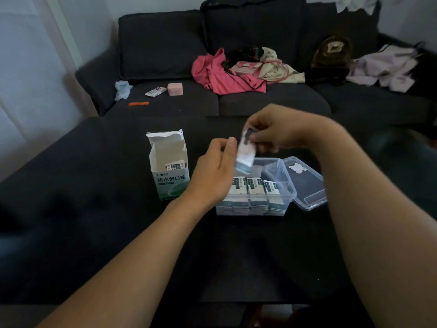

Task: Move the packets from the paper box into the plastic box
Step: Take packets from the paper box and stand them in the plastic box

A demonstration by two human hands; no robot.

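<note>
An opened white-and-green paper box (169,170) stands upright on the dark table, with packets showing inside its top. To its right sits a clear plastic box (276,204) holding several white-and-dark packets (254,187) stood in a row. My right hand (279,131) pinches the top of a white packet (246,155) that hangs blurred above the plastic box. My left hand (214,171) hovers just left of that packet, fingers loosely curled, thumb close to it; whether it touches is unclear.
The plastic box's clear lid (306,183) leans against its right side. Behind the table is a dark sofa (165,43) with pink clothing (220,74), a small pink case (175,89), a loose packet (155,91) and other clutter.
</note>
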